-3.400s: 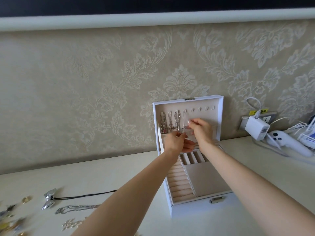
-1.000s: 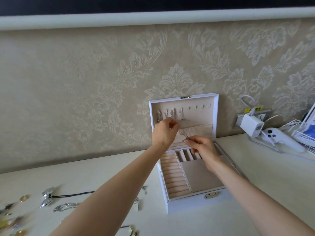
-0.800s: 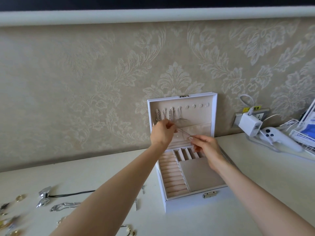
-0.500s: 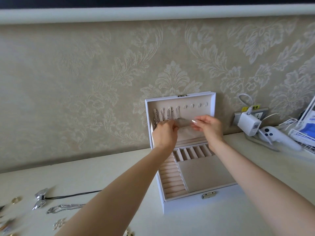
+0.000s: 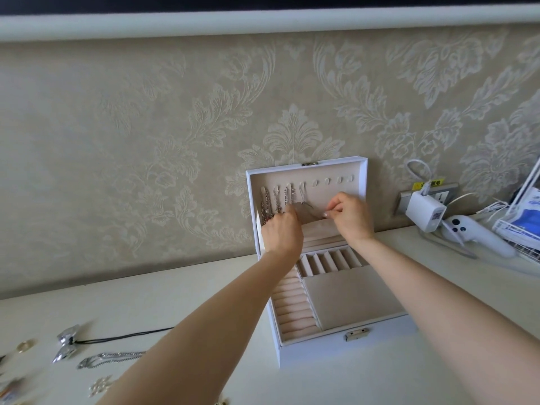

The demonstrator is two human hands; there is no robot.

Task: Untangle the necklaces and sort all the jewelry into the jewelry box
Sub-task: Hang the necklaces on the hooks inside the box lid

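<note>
Step in hand: hanging necklaces in the lid [image 5: 336,197] of the jewelry box [image 5: 321,350]. I judged I was tucking the tail of the fourth necklace [image 5: 301,194] into the lid pocket [image 5: 320,226].

Left hand [image 5: 282,230]: fingers curled, their tips hooked on the upper edge of the lid pocket and pulling it away from the lining just below the hung chains.

Right hand [image 5: 349,217]: thumb and forefinger were closed in a fine pinch at the same pocket edge, further right. I could not tell whether a strand of chain also lay between those tips; it was too thin to make out.

Where the jewelry was: four necklaces hung side by side on the left hooks, and the four empty hooks [image 5: 333,180] lay to their right. The ring rolls [image 5: 295,311] and the large tray [image 5: 350,296] in the base looked bare.

Left to do: a bow pendant on a black cord [image 5: 67,343], a silver chain [image 5: 112,355], a gold ring [image 5: 25,345] and some small blurred pieces lay well apart from the box, at the left end of the table [image 5: 190,290]. By my reckoning the sorting was less than half done.

Next move: it would call for dropping the loose tail inside the pocket, letting the edge spring flat without snagging the neighbouring chains, then reaching left for another piece.

Also there: a white charger [image 5: 425,210] in the wall socket and a white controller [image 5: 473,232] to the right of the box.
</note>
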